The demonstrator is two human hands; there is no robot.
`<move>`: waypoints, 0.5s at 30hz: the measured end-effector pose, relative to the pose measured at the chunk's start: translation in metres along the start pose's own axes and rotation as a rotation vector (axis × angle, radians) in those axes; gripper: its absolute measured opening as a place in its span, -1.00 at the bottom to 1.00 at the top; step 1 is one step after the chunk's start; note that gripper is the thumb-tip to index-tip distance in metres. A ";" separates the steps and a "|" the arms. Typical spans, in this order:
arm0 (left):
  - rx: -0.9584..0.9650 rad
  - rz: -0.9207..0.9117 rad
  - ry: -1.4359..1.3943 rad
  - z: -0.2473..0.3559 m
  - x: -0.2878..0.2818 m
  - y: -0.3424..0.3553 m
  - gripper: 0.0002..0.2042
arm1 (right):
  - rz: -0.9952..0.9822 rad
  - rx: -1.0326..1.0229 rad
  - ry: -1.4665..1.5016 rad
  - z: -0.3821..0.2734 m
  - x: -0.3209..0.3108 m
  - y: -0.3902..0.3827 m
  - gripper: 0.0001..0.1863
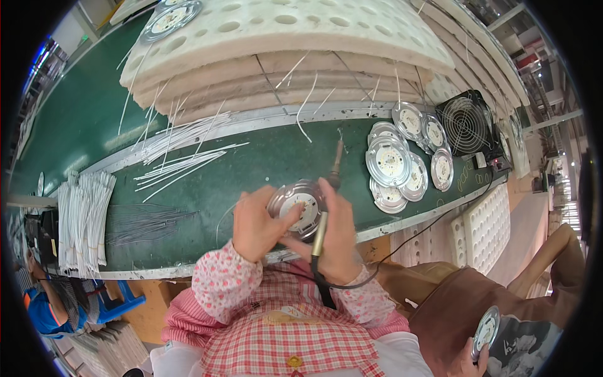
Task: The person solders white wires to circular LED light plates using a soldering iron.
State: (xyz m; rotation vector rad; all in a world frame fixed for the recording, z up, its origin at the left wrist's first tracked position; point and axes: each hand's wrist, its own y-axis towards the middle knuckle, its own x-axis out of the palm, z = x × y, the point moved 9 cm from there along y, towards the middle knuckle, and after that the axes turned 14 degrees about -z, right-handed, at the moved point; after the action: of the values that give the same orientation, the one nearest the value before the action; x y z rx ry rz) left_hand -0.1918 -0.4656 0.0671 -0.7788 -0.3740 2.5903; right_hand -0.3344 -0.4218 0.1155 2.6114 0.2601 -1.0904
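My left hand (255, 225) is closed on the rim of a round silver lamp disc (290, 190), its thumb lying over the white circuit board in the middle. My right hand (341, 234) steadies the disc's other side and also grips a soldering iron (320, 234). The iron's pointed end reaches past my fingers, away from me over the green bench, and a black cable trails from its near end. Some fingers blur with motion, and the disc's underside is hidden.
Similar discs (388, 162) lie in overlapping piles at the right, beside a black fan (466, 124). White wires (81, 223) stand bundled at left near loose dark wires (147, 224). Holed foam sheets (282, 41) are stacked behind. Another person's hand (468, 361) holds a disc at lower right.
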 end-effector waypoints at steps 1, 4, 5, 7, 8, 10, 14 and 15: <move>-0.003 0.002 -0.003 -0.002 -0.001 0.003 -0.66 | 0.009 0.018 0.047 0.004 -0.002 -0.003 0.07; 0.454 0.504 0.550 0.054 -0.024 -0.022 -0.57 | -0.031 -0.013 -0.178 0.012 0.005 -0.011 -0.02; 0.449 0.507 0.546 0.047 -0.021 -0.023 -0.57 | -0.039 -0.013 -0.275 0.011 0.006 -0.012 -0.07; 0.556 0.147 0.251 0.027 0.004 -0.015 -0.71 | -0.014 -0.039 -0.301 0.005 -0.001 -0.013 -0.20; 0.585 0.158 0.268 0.023 0.005 -0.014 -0.85 | 0.017 -0.054 -0.330 0.003 -0.007 -0.015 -0.32; 0.570 0.115 0.241 0.020 0.002 -0.011 -0.85 | 0.008 -0.107 -0.107 0.013 -0.019 -0.026 -0.48; 0.619 0.000 0.328 0.030 0.005 -0.011 -0.83 | -0.088 0.051 0.356 0.026 -0.031 -0.032 -0.79; 0.613 -0.001 0.325 0.030 0.005 -0.010 -0.83 | -0.093 0.053 0.358 0.028 -0.033 -0.031 -0.79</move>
State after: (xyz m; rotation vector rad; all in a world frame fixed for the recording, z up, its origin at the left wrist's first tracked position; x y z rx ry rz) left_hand -0.2098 -0.4583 0.0927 -0.9273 0.4928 2.3098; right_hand -0.3843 -0.4035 0.1137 2.8562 0.4391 -0.6565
